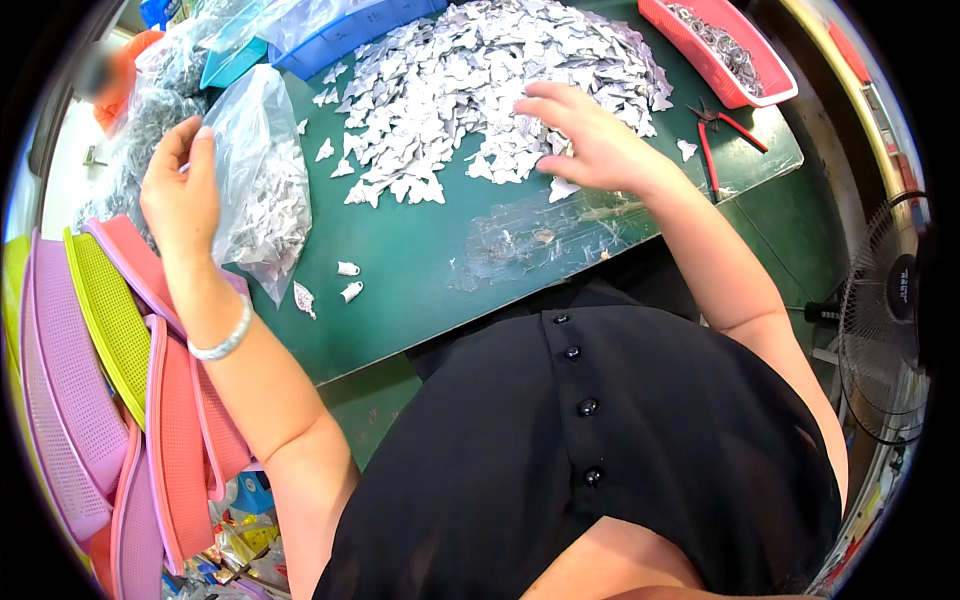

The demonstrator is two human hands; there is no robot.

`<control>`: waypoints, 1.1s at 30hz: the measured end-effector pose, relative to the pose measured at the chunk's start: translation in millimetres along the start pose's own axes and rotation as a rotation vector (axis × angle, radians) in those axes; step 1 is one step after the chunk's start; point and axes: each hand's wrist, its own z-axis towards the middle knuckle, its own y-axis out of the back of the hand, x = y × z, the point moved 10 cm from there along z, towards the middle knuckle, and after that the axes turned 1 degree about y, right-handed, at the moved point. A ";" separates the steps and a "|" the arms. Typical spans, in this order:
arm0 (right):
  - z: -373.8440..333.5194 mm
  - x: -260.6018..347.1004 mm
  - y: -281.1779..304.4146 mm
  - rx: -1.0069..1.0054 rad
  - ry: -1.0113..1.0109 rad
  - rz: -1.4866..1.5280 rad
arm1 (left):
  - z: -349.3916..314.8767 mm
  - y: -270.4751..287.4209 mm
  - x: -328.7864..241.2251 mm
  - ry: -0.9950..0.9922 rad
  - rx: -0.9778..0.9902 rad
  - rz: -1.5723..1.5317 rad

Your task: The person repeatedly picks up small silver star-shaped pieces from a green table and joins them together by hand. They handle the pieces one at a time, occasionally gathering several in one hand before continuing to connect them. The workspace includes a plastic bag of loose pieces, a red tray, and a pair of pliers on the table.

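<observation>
Heap of pale, wing-shaped pieces (480, 80) lies ahead of the person, its longer axis running left to right. The right hand (590, 140) is nearer, over the near right edge, thumb and fingers wide apart. The left hand (182, 190), well left of the heap beside a clear bag (262, 200), is narrow, a pale bit (184, 168) between thumb and fingers; I cannot tell whether it is gripped.

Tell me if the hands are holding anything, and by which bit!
The left hand may be pinching something small and pale; what, and by which part, can't be told. The right hand, open over white pieces, shows nothing held.
</observation>
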 end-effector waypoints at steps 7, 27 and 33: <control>34.9 4.8 -43.4 0.325 0.142 -0.375 | -60.0 -79.5 -71.0 -0.058 0.168 -0.411; 33.1 25.0 -55.3 0.268 0.418 -0.533 | -125.6 -170.8 -54.5 0.183 0.559 -0.494; 32.1 30.6 -50.9 0.197 0.363 -0.399 | -127.8 -174.1 -56.6 0.169 0.578 -0.480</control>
